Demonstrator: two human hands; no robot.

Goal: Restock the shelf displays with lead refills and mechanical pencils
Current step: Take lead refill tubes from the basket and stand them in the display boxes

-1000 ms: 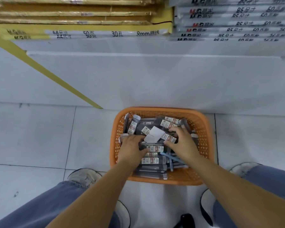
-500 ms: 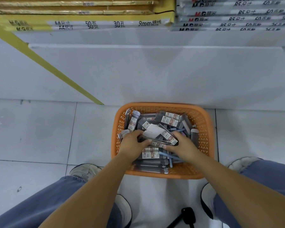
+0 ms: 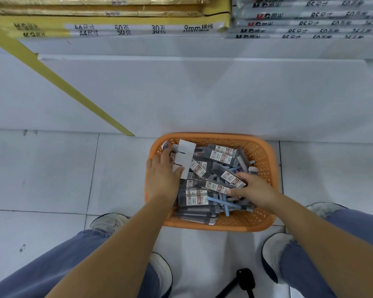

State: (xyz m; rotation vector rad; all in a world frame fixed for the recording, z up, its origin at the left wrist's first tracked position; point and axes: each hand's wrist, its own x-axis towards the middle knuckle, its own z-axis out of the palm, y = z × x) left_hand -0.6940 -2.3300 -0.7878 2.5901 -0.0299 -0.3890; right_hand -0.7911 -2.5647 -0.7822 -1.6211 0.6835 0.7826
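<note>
The lead refill cases [image 3: 221, 154] are smoky grey boxes with white-and-red labels, heaped in an orange basket [image 3: 261, 151] on the floor over some pale blue pencils [image 3: 222, 202]. The right hand [image 3: 254, 190] is curled round one case, and the left hand [image 3: 162, 179] pinches a white card [image 3: 184, 155] lying on top of the pile. Paper packs [image 3: 116, 29] sit on the shelf above.
</note>
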